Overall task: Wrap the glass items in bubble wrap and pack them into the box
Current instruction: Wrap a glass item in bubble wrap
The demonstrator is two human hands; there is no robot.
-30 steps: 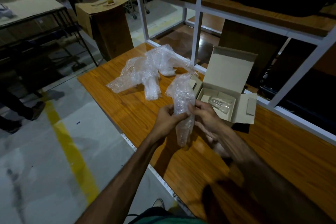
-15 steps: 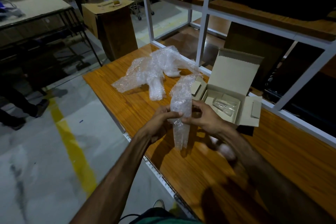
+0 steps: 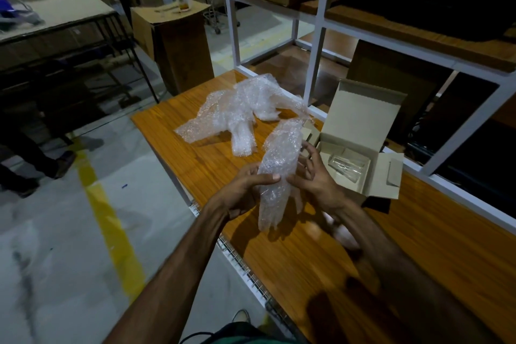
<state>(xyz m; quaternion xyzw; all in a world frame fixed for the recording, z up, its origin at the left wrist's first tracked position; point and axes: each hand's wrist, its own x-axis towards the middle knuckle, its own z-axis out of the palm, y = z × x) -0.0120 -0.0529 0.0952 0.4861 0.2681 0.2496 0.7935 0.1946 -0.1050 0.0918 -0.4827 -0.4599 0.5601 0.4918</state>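
Observation:
Above the wooden table (image 3: 321, 254) I hold a long bundle of bubble wrap (image 3: 279, 159), upright and slightly tilted; what it covers is hidden. My left hand (image 3: 245, 190) grips its middle from the left, thumb across the front. My right hand (image 3: 312, 176) touches its right side with fingers spread. To the right stands a small open cardboard box (image 3: 363, 131) with its lid up; a clear glass item (image 3: 346, 166) lies inside. A loose heap of bubble wrap (image 3: 243, 112) lies on the table beyond the bundle.
A white metal shelf frame (image 3: 315, 45) rises behind the table, with cardboard boxes on its shelves. A tall cardboard box (image 3: 178, 45) with a small bottle (image 3: 181, 0) on top stands on the floor to the left. A yellow floor line (image 3: 109, 220) runs beside the table edge.
The bundle has been turned and raised a little between my hands. My right fingers have spread open along its side. The view has shifted slightly.

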